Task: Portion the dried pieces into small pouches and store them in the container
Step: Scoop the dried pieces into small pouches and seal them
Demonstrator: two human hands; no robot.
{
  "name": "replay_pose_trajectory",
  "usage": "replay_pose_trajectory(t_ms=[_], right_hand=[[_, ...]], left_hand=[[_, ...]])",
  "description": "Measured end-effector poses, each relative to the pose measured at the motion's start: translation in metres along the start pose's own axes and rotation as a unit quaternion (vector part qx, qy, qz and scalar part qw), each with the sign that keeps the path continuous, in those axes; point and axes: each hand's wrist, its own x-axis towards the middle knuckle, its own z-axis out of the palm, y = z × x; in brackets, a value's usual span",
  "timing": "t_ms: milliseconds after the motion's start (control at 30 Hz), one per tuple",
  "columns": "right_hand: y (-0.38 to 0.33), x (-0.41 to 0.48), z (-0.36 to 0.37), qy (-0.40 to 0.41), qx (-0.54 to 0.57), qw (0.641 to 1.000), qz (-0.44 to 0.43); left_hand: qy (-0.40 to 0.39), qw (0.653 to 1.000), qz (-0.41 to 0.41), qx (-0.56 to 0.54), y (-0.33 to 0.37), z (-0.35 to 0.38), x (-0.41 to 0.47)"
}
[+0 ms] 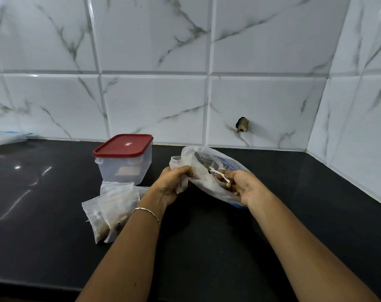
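Note:
My left hand (173, 184) grips a small clear pouch (178, 165) by its mouth, next to the open rim of a large clear plastic bag (203, 182). My right hand (244, 185) holds a small white plastic spoon (220, 173) whose tip reaches into the large bag, where a few dark dried pieces (207, 167) show. The large bag lies over something blue. Several filled small pouches (113, 209) lie in a heap at the left, just in front of a clear rectangular container (125, 168) with its red lid (123, 146) on.
The black countertop (54, 192) runs to a white marble-tiled wall at the back and right. A pale plastic bag (4, 138) lies at the far left by the wall. A dark hole (241, 125) marks the wall tile behind the large bag.

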Motion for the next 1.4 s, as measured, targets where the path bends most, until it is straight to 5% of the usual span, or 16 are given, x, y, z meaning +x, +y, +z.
replay_pose_trajectory(t_ms=[233,400,667,1000,1067,1200,1267,1400], right_hand=[[-0.002,0.0,-0.005,-0.043,-0.009,0.999,-0.023],[-0.011,-0.009,-0.008,-0.081,0.001,0.996,-0.048],[-0.024,-0.025,-0.01,-0.105,0.001,0.986,-0.129],[-0.02,-0.033,0.004,-0.081,-0.129,0.963,-0.223],[-0.016,-0.034,0.007,-0.06,-0.255,0.914,-0.31],[-0.01,-0.04,0.009,-0.011,-0.551,0.63,-0.547],[-0.009,-0.037,0.009,0.001,-0.585,0.534,-0.61],[-0.012,-0.034,0.005,0.035,-0.551,0.492,-0.672]], left_hand=[[0.084,0.967,0.05,0.237,-0.005,-0.004,-0.002],[0.135,0.884,0.148,0.423,-0.004,-0.005,-0.001],[0.143,0.832,0.18,0.505,0.001,0.002,-0.003],[0.109,0.839,0.203,0.493,0.005,0.008,-0.009],[0.109,0.84,0.2,0.493,0.004,0.008,-0.009],[0.131,0.861,0.191,0.452,0.005,0.009,-0.009],[0.13,0.887,0.189,0.4,0.006,0.008,-0.009],[0.11,0.92,0.192,0.323,0.008,0.008,-0.011]])
